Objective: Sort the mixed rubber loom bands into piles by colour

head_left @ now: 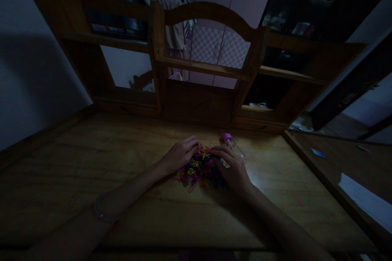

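- Multicoloured string heap point(200, 167), head view: one tangled pile, lying on the wooden tabletop point(171, 220) between the two hands; pink, yellow, blue, red and darker strands showed, too knotted together to count.
- Handling, by judgement: light, soft and limp, not fragile, yet prone to snag; best taken by a loose loop or end at the rim — several stuck out at the near edge — rather than by the packed middle.
- Left hand point(185, 153), one: fingers bent down onto the far left part of the heap; whether a strand was pinched could not be told.
- Right hand point(234, 167), one: fingers arched over the heap's right side, tips among the strands; a firm grip could not be confirmed in the dim light.
- Bangle point(105, 219), one: clear-looking, worn on the left forearm.
- Bottle point(240, 153), one: transparent, with one pink cap point(227, 136), tilted or lying just beyond the right hand and partly hidden by it.
- Shelf unit point(199, 104), one: wooden, along the table's far edge — two drawers visible at its base, one either side.
- White sheet point(364, 200), one, and blue card point(318, 153), one: on the lower surface at the right, well apart from the strings.
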Demonstrator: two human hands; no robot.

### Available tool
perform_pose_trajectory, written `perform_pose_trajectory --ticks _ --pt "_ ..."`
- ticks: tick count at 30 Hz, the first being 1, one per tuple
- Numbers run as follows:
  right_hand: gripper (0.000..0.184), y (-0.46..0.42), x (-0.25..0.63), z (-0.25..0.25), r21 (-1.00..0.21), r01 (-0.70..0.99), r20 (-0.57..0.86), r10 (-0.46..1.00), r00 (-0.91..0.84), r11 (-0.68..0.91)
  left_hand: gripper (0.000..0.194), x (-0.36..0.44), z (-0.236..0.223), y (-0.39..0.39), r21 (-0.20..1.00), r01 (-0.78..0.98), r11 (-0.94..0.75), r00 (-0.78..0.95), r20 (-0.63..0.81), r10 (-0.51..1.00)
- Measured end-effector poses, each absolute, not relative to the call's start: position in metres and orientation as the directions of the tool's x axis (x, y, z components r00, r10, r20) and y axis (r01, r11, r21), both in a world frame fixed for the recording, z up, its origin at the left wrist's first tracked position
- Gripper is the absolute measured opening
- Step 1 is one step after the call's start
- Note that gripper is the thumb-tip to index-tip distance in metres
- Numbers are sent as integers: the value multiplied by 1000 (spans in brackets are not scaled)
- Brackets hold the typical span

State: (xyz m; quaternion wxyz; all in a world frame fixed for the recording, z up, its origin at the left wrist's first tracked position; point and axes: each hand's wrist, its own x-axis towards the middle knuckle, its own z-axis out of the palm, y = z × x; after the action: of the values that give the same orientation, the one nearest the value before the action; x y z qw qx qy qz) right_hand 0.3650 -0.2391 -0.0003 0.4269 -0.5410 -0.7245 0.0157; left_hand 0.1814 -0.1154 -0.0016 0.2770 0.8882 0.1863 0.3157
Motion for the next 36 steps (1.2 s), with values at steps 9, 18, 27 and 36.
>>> perform_pose_trajectory --ticks 9,18,27,36 --pt "28 -240 361 1 -491 770 599 800 -42 408 22 180 2 -117 621 149 -770 742 444 502" --pt "12 -239 365 0 -447 781 638 767 -64 437 21 180 1 -117 617 150 -772 734 454 505" --pt "12 -240 362 2 -465 777 628 777 -48 424 20 180 0 -117 610 134 -781 738 465 489" --pt "19 -240 361 -2 -497 773 571 819 -52 395 22 180 2 -118 619 127 -775 741 460 489"
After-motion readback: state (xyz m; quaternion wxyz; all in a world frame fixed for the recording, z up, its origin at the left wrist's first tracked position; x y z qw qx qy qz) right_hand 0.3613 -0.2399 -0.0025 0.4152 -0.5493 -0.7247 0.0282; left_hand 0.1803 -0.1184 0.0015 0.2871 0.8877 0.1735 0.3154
